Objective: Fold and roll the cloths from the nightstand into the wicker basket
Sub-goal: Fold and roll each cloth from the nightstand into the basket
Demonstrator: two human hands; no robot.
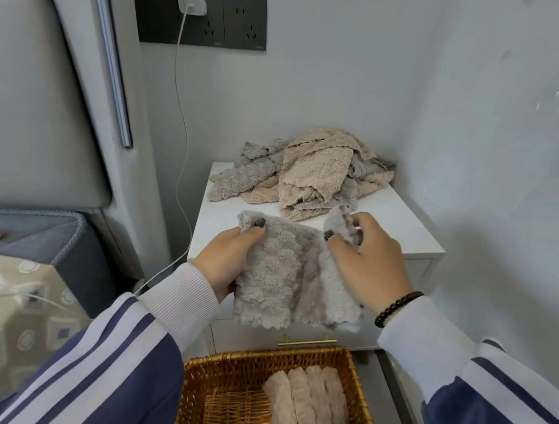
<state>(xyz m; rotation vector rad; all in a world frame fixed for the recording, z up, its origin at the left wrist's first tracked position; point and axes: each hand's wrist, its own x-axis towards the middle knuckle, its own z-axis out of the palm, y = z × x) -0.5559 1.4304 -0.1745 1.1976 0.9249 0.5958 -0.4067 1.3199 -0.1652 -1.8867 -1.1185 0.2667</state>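
nightstand (402, 219) | cloth pile (312, 174) on top (beige, grey)

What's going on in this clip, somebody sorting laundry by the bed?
A person holds a fluffy grey cloth up in both hands over the white nightstand: the left hand grips its left edge, the right hand pinches the right edge, which is turned over. A heap of grey and beige cloths waits on the nightstand. Below, the wicker basket already holds a row of rolled cloths.

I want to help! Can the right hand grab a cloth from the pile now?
Probably not yet. The right hand and left hand both hold a grey cloth; the pile itself lies uncovered just behind.
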